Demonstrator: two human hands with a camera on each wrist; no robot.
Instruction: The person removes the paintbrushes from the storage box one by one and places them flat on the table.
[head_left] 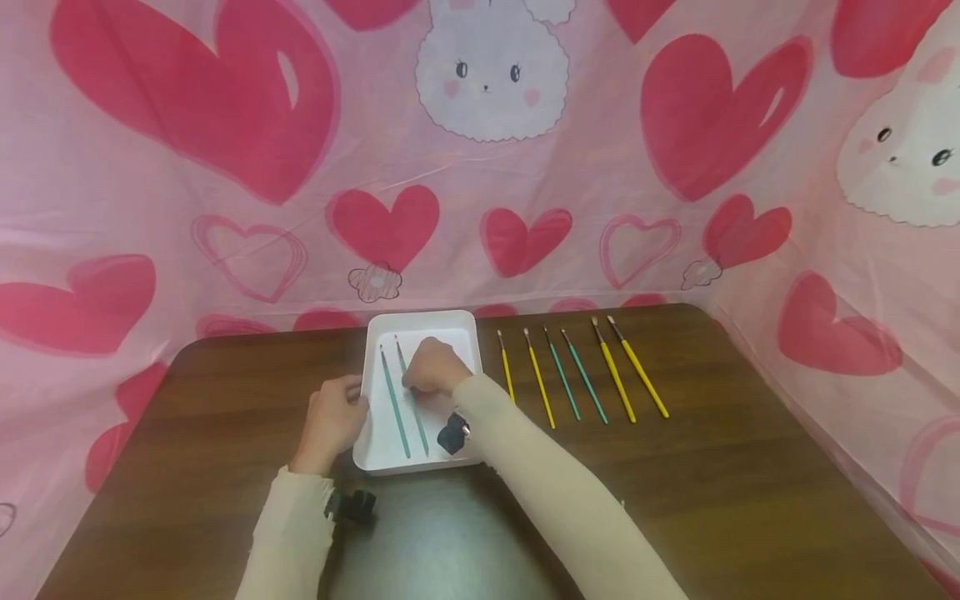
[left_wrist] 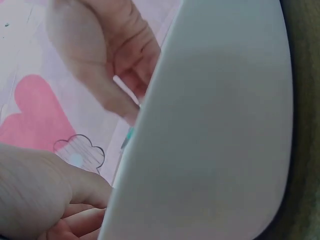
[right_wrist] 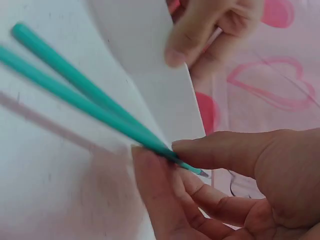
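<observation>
A white tray (head_left: 457, 454) sits on the table. Its left rim is held by my left hand (head_left: 330, 423), the thumb over the edge in the right wrist view. Two slim teal paintbrushes lie side by side in the tray. Over the inside of the tray, my right hand (head_left: 435, 365) pinches the right teal paintbrush (right_wrist: 75, 100) between thumb and fingers. The left teal paintbrush (head_left: 393, 404) lies nearer the left wall. In the left wrist view the tray's outer wall (left_wrist: 215, 125) hides most of what is inside.
Right of the tray, a row of paintbrushes lies on the brown table (head_left: 712, 500): two thinner yellow brushes (head_left: 540, 379), two teal brushes (head_left: 585, 375) and two thicker yellow brushes (head_left: 637, 367). A pink heart-patterned curtain (head_left: 585, 167) hangs behind the table and at its sides.
</observation>
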